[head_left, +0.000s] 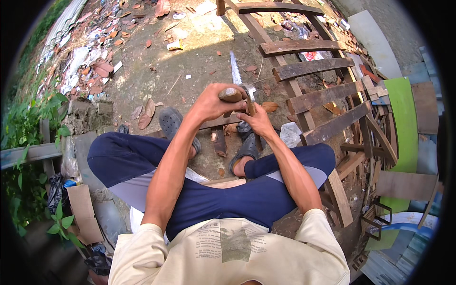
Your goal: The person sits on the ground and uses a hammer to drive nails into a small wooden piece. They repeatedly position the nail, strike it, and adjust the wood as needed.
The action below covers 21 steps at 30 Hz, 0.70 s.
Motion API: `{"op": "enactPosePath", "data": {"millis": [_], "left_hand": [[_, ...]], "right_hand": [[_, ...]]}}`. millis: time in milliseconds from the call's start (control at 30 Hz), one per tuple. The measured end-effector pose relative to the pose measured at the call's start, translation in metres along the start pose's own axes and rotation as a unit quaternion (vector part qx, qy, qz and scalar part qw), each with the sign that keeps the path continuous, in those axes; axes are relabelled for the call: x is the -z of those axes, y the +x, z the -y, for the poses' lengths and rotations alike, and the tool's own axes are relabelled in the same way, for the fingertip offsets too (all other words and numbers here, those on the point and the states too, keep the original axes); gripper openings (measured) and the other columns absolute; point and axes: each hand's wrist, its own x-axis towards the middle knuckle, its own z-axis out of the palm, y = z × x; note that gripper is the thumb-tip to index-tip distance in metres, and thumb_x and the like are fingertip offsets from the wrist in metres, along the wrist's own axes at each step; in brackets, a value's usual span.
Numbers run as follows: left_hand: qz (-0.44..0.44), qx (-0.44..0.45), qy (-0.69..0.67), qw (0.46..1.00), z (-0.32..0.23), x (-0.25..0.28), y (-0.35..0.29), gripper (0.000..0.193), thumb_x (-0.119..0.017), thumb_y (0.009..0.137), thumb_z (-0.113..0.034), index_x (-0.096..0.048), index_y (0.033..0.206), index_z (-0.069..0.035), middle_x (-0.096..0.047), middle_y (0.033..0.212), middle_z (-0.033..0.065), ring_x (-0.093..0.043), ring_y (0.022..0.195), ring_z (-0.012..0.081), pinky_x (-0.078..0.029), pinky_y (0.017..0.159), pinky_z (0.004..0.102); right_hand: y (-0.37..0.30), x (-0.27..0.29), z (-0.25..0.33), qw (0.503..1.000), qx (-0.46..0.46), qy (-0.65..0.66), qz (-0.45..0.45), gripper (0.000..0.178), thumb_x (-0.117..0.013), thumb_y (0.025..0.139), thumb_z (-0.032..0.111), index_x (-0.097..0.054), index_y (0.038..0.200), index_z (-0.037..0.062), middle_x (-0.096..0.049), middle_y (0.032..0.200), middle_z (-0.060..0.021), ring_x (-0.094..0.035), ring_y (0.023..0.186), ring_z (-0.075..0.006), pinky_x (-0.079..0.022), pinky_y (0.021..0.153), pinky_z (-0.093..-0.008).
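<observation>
Hammering at a wooden strip while seated on the ground

The left hand [211, 102] is closed around the wooden handle of a hammer [237, 92], its metal head just right of the fist; the right hand [256, 121] pinches a thin wooden strip [223, 122] lying across the front of the feet, beside a handsaw [235, 69] farther off. To strike well, I would judge it best to keep the pinching fingers low and clear of the head, start with light taps, and hold the strip steady against the ground.
</observation>
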Motion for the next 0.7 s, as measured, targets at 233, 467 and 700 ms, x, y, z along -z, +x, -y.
{"op": "enactPosePath", "data": {"millis": [233,467,700], "left_hand": [[0.013,0.062,0.031,0.997,0.002,0.001,-0.001,0.024,-0.084,0.084,-0.023,-0.078,0.103,-0.008,-0.077,0.091,0.0038,-0.070,0.084,0.0124,-0.056,0.079,0.0314],[0.005,0.037,0.023,0.999,0.005,-0.004,-0.002,0.024,-0.084,0.083,-0.019,-0.077,0.103,-0.008,-0.076,0.088,0.0051,-0.070,0.080,0.0133,-0.056,0.076,0.0314],[0.012,0.040,0.024,0.999,0.004,-0.005,-0.001,0.024,-0.083,0.084,-0.018,-0.076,0.104,-0.007,-0.076,0.087,0.0042,-0.071,0.080,0.0123,-0.057,0.077,0.0308]], "right_hand": [[0.005,-0.004,0.004,0.998,-0.009,-0.061,0.005,0.038,-0.082,0.086,0.013,-0.066,0.120,0.0015,-0.074,0.105,-0.0067,-0.067,0.098,-0.0150,-0.054,0.087,-0.0337],[0.008,-0.004,-0.003,0.994,-0.007,-0.107,-0.023,0.038,-0.081,0.087,0.015,-0.066,0.120,0.0024,-0.073,0.099,-0.0056,-0.066,0.091,-0.0147,-0.053,0.083,-0.0334],[0.010,-0.004,-0.009,0.996,-0.007,-0.081,-0.024,0.039,-0.081,0.088,0.017,-0.066,0.121,0.0020,-0.073,0.099,-0.0064,-0.066,0.091,-0.0148,-0.053,0.082,-0.0339]]}}
